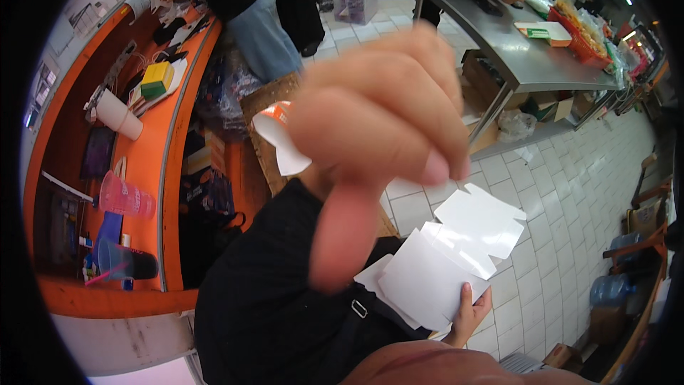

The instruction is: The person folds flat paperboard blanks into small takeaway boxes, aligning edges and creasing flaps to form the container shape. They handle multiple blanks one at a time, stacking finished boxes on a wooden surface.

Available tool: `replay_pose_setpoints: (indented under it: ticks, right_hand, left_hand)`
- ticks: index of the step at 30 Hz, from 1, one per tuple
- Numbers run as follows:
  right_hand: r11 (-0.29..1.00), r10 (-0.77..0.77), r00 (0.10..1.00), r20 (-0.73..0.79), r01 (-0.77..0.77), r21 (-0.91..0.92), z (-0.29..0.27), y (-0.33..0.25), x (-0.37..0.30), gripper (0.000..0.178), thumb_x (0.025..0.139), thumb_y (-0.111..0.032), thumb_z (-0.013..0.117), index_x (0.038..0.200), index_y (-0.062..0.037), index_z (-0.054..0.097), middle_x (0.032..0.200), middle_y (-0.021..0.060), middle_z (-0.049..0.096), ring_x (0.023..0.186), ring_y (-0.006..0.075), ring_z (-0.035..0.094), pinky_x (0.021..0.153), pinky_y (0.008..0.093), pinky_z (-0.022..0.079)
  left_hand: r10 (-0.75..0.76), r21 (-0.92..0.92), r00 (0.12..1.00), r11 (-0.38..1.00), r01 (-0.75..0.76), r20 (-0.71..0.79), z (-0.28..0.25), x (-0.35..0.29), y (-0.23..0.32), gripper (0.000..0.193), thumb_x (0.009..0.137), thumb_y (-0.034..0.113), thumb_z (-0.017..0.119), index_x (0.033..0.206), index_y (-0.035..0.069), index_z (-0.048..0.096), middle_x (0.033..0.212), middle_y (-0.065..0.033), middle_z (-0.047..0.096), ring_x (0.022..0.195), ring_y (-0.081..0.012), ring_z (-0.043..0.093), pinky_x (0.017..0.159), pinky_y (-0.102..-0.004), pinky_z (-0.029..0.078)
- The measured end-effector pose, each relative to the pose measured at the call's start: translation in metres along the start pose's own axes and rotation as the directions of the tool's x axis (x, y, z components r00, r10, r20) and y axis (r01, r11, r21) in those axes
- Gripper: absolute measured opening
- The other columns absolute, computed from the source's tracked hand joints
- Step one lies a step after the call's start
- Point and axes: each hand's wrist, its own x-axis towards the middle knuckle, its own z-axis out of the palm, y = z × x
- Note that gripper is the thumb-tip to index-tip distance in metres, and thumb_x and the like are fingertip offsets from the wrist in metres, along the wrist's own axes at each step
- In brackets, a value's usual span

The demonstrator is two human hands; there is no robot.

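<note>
Large and blurred, my left hand (pixel 385 114) is raised close to the camera. Its fingers curl inward and the thumb points down; I see nothing in its grasp. Low on the right, my right hand (pixel 472 314) grips the edge of white flat carton blanks (pixel 427 278), thumb on top. Several blanks lie loosely overlapped over my dark-clothed lap. Their cut flaps and a glossy panel (pixel 484 221) stretch toward the tiled floor. Partly hidden behind my left hand is an orange-and-white carton piece (pixel 281 142) on a brown board.
An orange counter (pixel 182 100) on the left bears a pink cup (pixel 127 196), a dark cup (pixel 127 260), a white tumbler (pixel 117 114) and a yellow-green box (pixel 157 80). One person works behind it. Another person's hand shows by the steel table (pixel 527 64). Water bottles (pixel 611 291) stand right.
</note>
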Motion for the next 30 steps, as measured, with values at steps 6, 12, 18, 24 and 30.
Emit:
replay_pose_setpoints:
  ticks: [6, 12, 18, 24, 30]
  right_hand:
    - [0.952, 0.057, 0.981, -0.185, 0.002, 0.306, 0.002, 0.001, 0.022, 0.036, 0.086, -0.006, 0.052, 0.119, 0.0087, 0.048, 0.107, 0.0169, 0.061, 0.094, 0.0219, 0.061, 0.082, 0.0307, 0.047]
    - [0.932, 0.065, 0.971, -0.230, 0.023, 0.362, -0.004, 0.003, 0.026, 0.036, 0.090, -0.005, 0.046, 0.125, 0.0018, 0.044, 0.108, 0.0120, 0.059, 0.095, 0.0180, 0.059, 0.075, 0.0290, 0.049]
    - [0.902, 0.210, 0.966, -0.153, -0.131, 0.413, -0.006, 0.006, 0.015, 0.041, 0.093, -0.006, 0.046, 0.133, -0.0032, 0.035, 0.112, 0.0112, 0.057, 0.086, 0.0130, 0.061, 0.061, 0.0225, 0.051]
    - [0.972, 0.166, 0.978, -0.123, -0.142, 0.187, -0.017, 0.012, 0.014, 0.040, 0.092, -0.002, 0.045, 0.131, 0.0017, 0.037, 0.099, 0.0088, 0.062, 0.078, 0.0092, 0.060, 0.058, 0.0217, 0.054]
    - [0.989, 0.143, 0.978, -0.151, -0.135, 0.062, -0.031, 0.017, 0.015, 0.034, 0.093, -0.005, 0.047, 0.125, 0.0045, 0.044, 0.088, 0.0065, 0.063, 0.067, 0.0073, 0.057, 0.051, 0.0208, 0.049]
  left_hand:
    - [-0.447, -0.204, 0.802, 0.809, 0.552, 0.396, 0.131, -0.085, 0.011, 0.026, 0.076, 0.016, 0.067, 0.100, 0.010, 0.059, 0.085, -0.0039, 0.060, 0.081, -0.0216, 0.056, 0.073, -0.0348, 0.042]
    - [-0.337, 0.080, 0.691, 0.923, 0.376, 0.639, 0.207, -0.146, 0.040, 0.028, 0.080, 0.031, 0.064, 0.096, 0.010, 0.057, 0.092, -0.0037, 0.055, 0.084, -0.0227, 0.055, 0.070, -0.0332, 0.044]
    - [-0.559, 0.072, 0.660, 0.788, 0.612, 0.502, 0.237, -0.178, 0.031, 0.020, 0.085, 0.026, 0.059, 0.089, 0.006, 0.054, 0.083, -0.0076, 0.051, 0.071, -0.0228, 0.053, 0.061, -0.0362, 0.047]
    - [-0.477, 0.069, 0.457, 0.744, 0.664, 0.751, 0.236, -0.178, 0.027, 0.019, 0.085, 0.020, 0.057, 0.094, 0.003, 0.054, 0.083, -0.0111, 0.055, 0.076, -0.0275, 0.057, 0.063, -0.0382, 0.047]
    - [-0.279, -0.128, 0.295, 0.492, 0.861, 0.914, 0.214, -0.177, -0.001, 0.014, 0.081, 0.011, 0.057, 0.092, 0.002, 0.057, 0.084, -0.0144, 0.060, 0.084, -0.0324, 0.059, 0.075, -0.0367, 0.047]
